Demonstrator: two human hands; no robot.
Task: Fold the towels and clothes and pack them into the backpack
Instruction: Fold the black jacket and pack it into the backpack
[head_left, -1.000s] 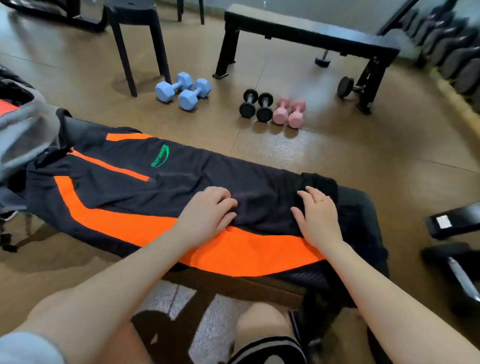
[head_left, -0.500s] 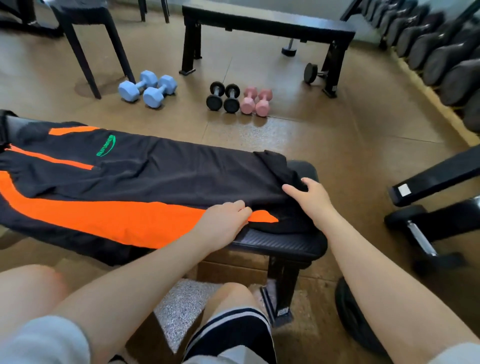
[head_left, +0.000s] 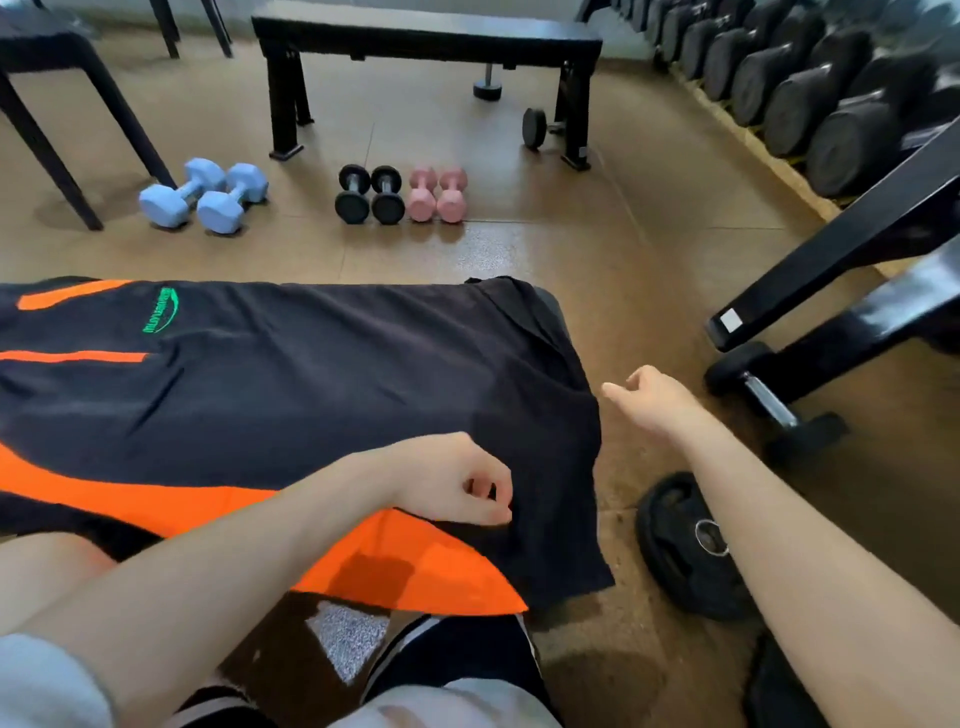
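A black sports garment (head_left: 291, 384) with orange panels and a green logo lies spread along a black padded bench (head_left: 551, 307). Its right end hangs over the bench's near edge toward my knees. My left hand (head_left: 457, 483) rests on that right end, fingers curled, thumb and forefinger pinching the black cloth. My right hand (head_left: 649, 397) hovers just beyond the garment's right edge above the floor, fingers loosely bent and holding nothing. No backpack or towel is in view.
On the floor beyond the bench lie blue dumbbells (head_left: 202, 200), black dumbbells (head_left: 369, 195) and pink dumbbells (head_left: 437, 195). A second black bench (head_left: 431, 36) stands behind them. A weight plate (head_left: 685, 545) lies by my right arm; a dumbbell rack (head_left: 831, 93) and another bench frame (head_left: 831, 270) fill the right.
My view has swung right, past the backpack. My right hand came off the garment's end and moved out to the right. My left hand slid to the right end and curled onto the cloth.
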